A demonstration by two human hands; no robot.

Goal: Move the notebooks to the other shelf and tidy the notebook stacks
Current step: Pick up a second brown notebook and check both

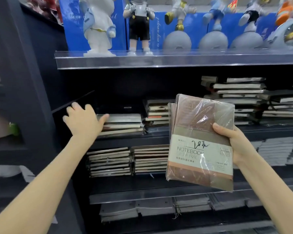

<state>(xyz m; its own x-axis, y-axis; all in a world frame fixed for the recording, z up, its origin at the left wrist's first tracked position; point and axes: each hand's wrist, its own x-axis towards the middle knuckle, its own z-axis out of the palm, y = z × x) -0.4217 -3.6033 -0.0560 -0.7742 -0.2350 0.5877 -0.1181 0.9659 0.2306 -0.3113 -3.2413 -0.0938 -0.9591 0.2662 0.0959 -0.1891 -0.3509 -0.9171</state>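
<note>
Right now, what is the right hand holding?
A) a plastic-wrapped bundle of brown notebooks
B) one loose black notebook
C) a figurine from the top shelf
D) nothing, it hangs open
A: the right hand grips the plastic-wrapped brown notebooks by their right edge, with NOTEBOOK printed on the paper band, while the left hand touches the short stack on the shelf.

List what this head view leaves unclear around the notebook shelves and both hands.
- Right hand: its fingers are hidden behind the wrapped notebooks; only the thumb shows.
- Wrapped notebooks: count unclear, as they overlap under glaring plastic.
- Label: the fine print is too small to read.
- Figurines: heads cut off by the top edge.
- Right-side stacks: blurred and cut off by the right edge.
- Left hand: palm faces away, toward the short stack.
</note>
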